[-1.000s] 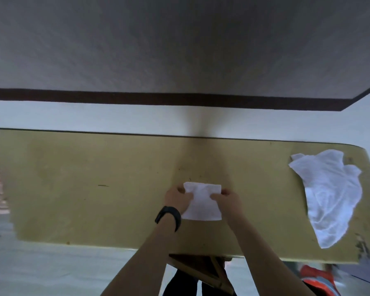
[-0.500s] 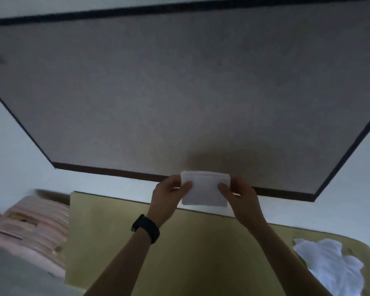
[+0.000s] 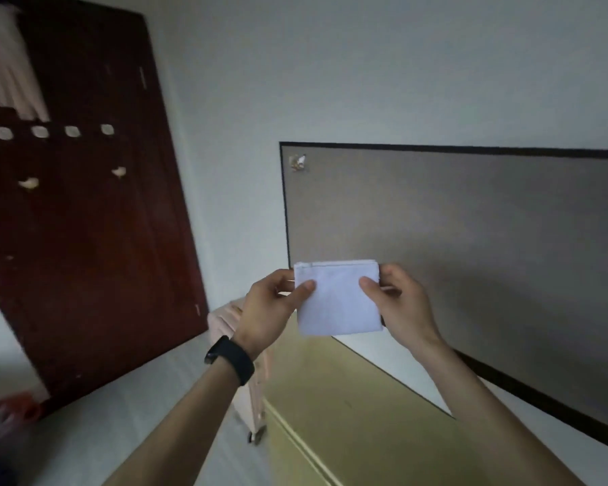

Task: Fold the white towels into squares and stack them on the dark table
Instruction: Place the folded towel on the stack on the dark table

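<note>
readable text: none | folded towel (image 3: 337, 303): no print legible | wristband (image 3: 229, 359): no marking legible | board (image 3: 471, 240): nothing legible

A: Left side?
B: Dark red door (image 3: 85, 222), pale wall (image 3: 365, 64) beside.
A: Right?
B: Grey panel (image 3: 488, 240), dark frame, against wall; yellowish tabletop (image 3: 348, 415) below, pink wheeled cart (image 3: 251, 398) at its end. Pale floor (image 3: 120, 433). Dim light.

A: Where is the folded white towel (image 3: 337, 299)?
B: Up in the air — left hand (image 3: 271, 310) and right hand (image 3: 401, 306) pinch its side edges, thumbs on its front, yellow counter (image 3: 348, 415) below.
</note>
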`<state>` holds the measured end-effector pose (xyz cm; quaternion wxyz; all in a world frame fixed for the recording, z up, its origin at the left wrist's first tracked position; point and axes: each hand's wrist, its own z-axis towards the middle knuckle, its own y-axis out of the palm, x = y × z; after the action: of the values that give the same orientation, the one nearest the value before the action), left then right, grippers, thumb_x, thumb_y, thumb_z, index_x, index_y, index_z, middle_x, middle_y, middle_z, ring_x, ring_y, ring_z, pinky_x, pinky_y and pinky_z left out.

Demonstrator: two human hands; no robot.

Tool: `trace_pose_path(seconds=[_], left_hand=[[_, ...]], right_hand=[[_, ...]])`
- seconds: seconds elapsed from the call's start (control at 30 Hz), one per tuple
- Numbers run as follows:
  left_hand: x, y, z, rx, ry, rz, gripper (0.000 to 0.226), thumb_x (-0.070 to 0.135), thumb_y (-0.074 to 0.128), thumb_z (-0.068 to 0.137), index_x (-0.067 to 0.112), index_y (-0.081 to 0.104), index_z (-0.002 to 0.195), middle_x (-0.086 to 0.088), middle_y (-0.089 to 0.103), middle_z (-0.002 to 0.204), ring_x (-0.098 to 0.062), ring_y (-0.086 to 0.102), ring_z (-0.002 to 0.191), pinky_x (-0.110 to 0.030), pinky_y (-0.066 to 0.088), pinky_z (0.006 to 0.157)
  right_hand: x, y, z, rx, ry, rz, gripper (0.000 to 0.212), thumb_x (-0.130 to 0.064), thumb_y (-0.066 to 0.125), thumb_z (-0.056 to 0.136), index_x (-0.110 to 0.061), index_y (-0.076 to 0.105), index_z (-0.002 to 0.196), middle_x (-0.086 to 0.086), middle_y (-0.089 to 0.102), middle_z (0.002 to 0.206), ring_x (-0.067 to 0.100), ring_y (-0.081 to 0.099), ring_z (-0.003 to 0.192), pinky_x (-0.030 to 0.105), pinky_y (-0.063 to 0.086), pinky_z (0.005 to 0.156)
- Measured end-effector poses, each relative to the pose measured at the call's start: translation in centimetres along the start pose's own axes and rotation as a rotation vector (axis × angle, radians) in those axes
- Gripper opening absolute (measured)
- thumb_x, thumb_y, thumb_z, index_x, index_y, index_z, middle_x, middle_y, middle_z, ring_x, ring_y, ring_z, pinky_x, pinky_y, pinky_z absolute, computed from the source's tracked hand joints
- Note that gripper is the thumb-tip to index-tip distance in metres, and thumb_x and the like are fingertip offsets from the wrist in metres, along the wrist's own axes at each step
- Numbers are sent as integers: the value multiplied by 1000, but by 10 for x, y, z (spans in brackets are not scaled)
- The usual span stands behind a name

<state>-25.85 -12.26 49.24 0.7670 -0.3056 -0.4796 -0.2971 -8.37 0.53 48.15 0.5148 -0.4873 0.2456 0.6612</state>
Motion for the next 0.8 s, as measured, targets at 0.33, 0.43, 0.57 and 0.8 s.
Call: trace_pose_path(seconds=[0.33,0.43,0.57,0.8], left_hand=[[6,-287,-158,505,-90,248,17,43,75,85,25,74,88,5,74,85,-21,70,86,-40,58,73],[7,-384,-221,675,-153,252,21,45,75,83,24,74,88,2,74,83,-22,71,82,-43,59,69],[6,-510,-306,837,-200,306,15,37,74,87,23,73,90,-1,75,86,-17,71,83,-41,60,72],[12,-706,-439,1079,-279,387,14,37,75,86,23,73,88,-4,75,84,-20,71,79,-40,60,66]], right_hand=[[-110,267,-105,-521,-119,163,11,-35,70,86,-25,65,86,-8,69,83,14,64,78,37,50,74],[-149,372,-159,-664,-160,227,10,-32,72,87,-26,65,84,-16,66,73,5,60,69,27,46,69],[-201,502,-243,-859,-178,311,10,-32,73,88,-23,69,92,-11,73,86,6,67,81,21,49,73],[-292,699,-386,-1112,-163,410,12,-35,74,87,-27,68,93,-7,74,87,11,70,82,35,55,77]])
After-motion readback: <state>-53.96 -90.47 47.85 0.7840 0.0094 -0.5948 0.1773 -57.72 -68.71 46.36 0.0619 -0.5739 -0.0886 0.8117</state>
